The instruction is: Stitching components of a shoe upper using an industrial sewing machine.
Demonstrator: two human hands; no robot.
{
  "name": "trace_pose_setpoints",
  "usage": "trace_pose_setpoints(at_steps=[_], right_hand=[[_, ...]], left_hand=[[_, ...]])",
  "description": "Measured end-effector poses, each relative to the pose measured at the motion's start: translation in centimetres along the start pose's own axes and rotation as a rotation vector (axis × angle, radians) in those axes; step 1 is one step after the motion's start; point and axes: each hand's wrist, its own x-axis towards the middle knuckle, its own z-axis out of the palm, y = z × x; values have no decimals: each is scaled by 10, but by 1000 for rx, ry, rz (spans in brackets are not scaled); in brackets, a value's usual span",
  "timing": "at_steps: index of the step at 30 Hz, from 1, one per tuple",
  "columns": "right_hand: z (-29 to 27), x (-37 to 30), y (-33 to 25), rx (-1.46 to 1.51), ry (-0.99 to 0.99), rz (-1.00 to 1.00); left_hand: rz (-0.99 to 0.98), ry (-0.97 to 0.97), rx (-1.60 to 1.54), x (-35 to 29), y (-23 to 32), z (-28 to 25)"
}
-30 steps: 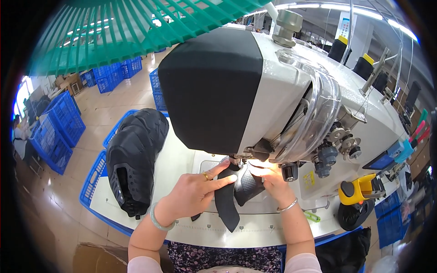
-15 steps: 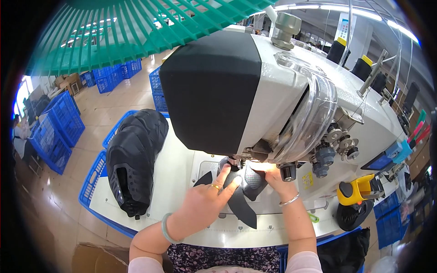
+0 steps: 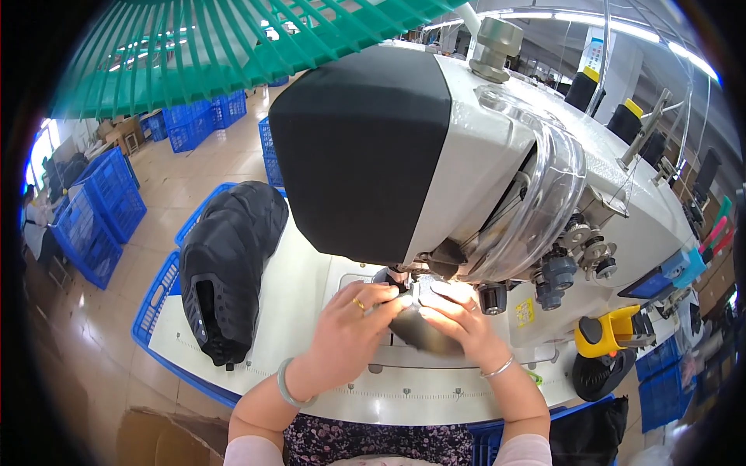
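apparently, dark piece (image 3: pixel 420 335) under right grip (image 3: pixel 468 326)

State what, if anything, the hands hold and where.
Left hand and right hand touch the dark piece near its far end, at the sewing machine; whether pinched or pressed cannot be told.

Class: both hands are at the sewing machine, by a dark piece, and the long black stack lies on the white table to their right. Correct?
Wrong side: the head view shows the long black stack on the white table to the left of the left hand and right hand, which are at the sewing machine, by a dark piece.
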Motion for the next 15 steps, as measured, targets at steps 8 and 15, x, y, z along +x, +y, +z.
trace_pose_setpoints(at_steps=[8, 15], right_hand=[[-13, 7, -4, 89, -122, 68], [-4, 2, -6, 203, -38, 177]], left_hand=[[-271, 14, -156, 11, 4, -3], [49, 70, 230, -3, 8, 12]])
